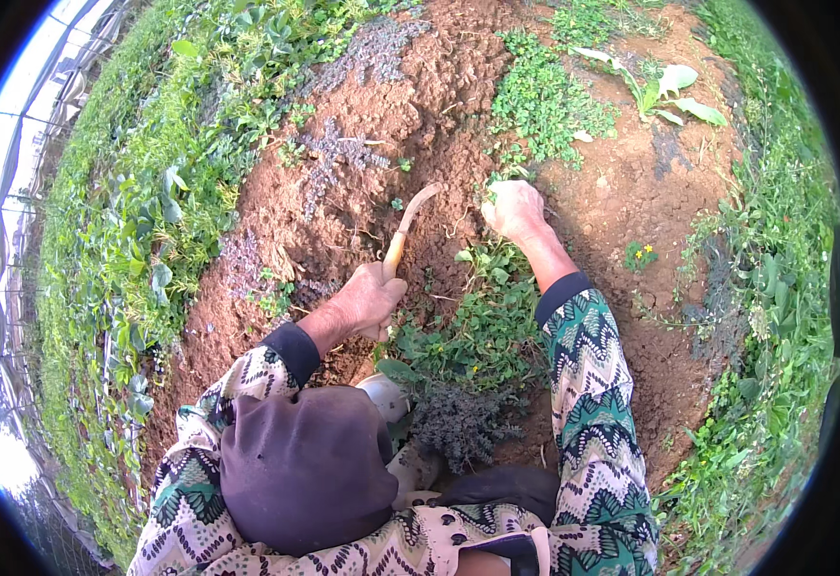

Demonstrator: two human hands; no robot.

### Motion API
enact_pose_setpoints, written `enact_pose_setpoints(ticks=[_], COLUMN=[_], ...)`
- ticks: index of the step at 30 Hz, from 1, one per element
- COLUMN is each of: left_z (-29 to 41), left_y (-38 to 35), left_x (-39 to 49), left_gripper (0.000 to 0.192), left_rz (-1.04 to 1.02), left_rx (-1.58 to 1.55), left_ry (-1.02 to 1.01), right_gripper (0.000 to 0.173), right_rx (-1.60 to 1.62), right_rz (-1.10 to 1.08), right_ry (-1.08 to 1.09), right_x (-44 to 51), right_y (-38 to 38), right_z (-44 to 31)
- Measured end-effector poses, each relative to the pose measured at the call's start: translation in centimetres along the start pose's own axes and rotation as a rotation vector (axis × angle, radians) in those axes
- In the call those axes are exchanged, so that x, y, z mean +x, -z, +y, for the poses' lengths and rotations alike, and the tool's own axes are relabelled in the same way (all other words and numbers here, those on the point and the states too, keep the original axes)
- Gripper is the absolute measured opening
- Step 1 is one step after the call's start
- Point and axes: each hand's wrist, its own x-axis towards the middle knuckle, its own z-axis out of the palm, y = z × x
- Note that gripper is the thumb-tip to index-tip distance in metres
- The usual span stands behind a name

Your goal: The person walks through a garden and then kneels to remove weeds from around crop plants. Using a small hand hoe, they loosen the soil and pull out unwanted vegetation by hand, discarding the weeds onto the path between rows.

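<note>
My left hand (368, 300) is closed round the wooden handle of a small curved sickle (410, 218), whose dirty blade reaches up and to the right over loose reddish soil (420, 137). To the right of the blade tip, my right hand (515, 207) is closed on a small bunch of green weeds (495, 189) at the lower end of a clover-like patch (546, 101). Whether those stems are still rooted cannot be seen. Below and between my hands lies a heap of leafy green weeds (463, 331).
Dense green growth (132, 216) lines the left, with a wire or net structure (13, 180) beyond. More weeds (787, 309) border the right. A broad-leaved plant (653, 97) stands at the upper right. Purplish-grey weeds (463, 425) lie near my light-coloured boots (385, 396).
</note>
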Motion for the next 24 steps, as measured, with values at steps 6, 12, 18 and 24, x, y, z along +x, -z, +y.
enact_pose_setpoints(ticks=[6,12,18,24], left_z=[-1.5,-2.2,-2.1,0.7], left_y=[0.5,1.7,1.1,0.1], left_x=[-1.2,-1.6,0.9,7.3], left_gripper=[0.025,0.024,0.028,0.033], left_rz=[0.078,0.196,0.311,0.459], left_rx=[-0.114,-0.134,0.121,0.469], left_ry=[-0.095,-0.286,-0.385,-0.555], right_gripper=[0.034,0.056,0.03,0.049], right_rx=[0.124,0.173,0.281,0.316], right_rz=[-0.859,-0.958,0.354,0.511], right_ry=[0.237,0.022,-0.059,-0.037], right_x=[-3.5,-4.9,1.1,4.6], right_y=[4.6,3.8,-0.8,-2.4], right_z=[-0.8,-3.6,2.8,4.6])
